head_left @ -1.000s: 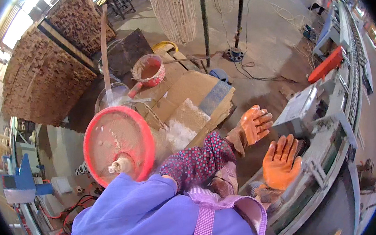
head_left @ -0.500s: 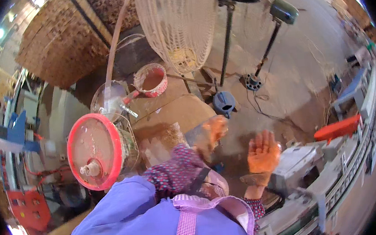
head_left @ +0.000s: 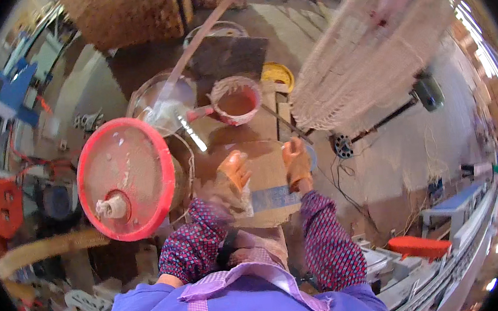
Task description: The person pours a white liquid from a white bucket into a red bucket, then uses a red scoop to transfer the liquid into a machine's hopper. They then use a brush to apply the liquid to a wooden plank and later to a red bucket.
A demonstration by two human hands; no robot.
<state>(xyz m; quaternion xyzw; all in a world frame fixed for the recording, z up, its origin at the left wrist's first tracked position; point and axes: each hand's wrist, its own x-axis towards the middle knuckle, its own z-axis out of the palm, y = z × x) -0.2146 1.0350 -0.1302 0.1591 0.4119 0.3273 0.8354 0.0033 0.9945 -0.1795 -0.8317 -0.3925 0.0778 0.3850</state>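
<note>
My left hand (head_left: 232, 170), in an orange, dirt-stained glove, hangs over a flattened sheet of cardboard (head_left: 264, 154). Its fingers bend loosely, the thumb stands apart, and nothing shows in it. My right hand (head_left: 297, 160), gloved alike, is raised at the sheet's right side with its fingers curled in; whatever they may hold is hidden. Between and below both hands a blue-grey band (head_left: 273, 198) crosses the cardboard. Left of my left hand stands a large drum with a red rim (head_left: 169, 189) and a dusty, knobbed top. Beyond lies a red-and-white pot (head_left: 237, 118) with brownish contents.
A pale hose (head_left: 208, 26) runs down to a clear, dusty vessel (head_left: 164, 98) behind the drum. A large fan guard (head_left: 365, 56) fills the far right, near a dark motor on a pole (head_left: 427, 92). Cables (head_left: 345, 176) trail over the floor. Machine rails (head_left: 463, 237) line the right.
My view has turned rightward and shifted. My right hand, formerly spread flat at the right, has come over beside the cardboard and curled. My left hand has drawn in over the sheet.
</note>
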